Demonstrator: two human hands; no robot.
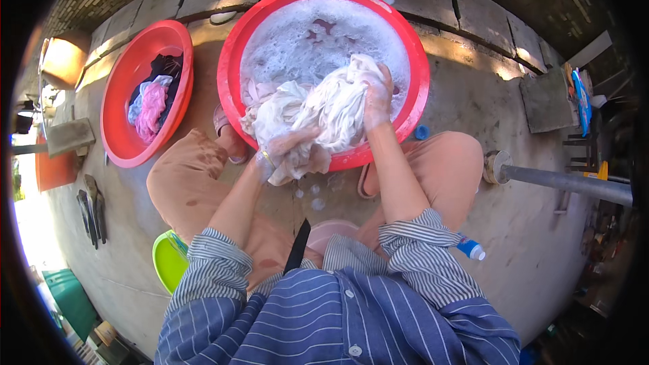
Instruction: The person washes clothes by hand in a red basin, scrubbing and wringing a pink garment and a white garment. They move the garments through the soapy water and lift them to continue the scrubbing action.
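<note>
Wet, bunched white cloth (324, 111) is held in both hands over the near side of a large red plastic basin (418, 68). My left hand (286, 144), wet and with a gold-coloured ring or band near it, grips the lower left end, where a fold hangs over the basin's near rim. Soap foam coats my right hand (379, 96), which is closed around the upper right part of the bundle. Soapy water (284, 35) with thick white suds fills the basin behind the cloth. A dark reddish patch shows through the foam there.
Left of it, a smaller red basin (114, 111) holds pink (152, 111), light blue and black cloths. A blue cap (421, 132) lies by the big basin. A blue bottle (471, 247) is beside my right knee. A metal pole (563, 182) stands at right; a green tub (167, 263) at left.
</note>
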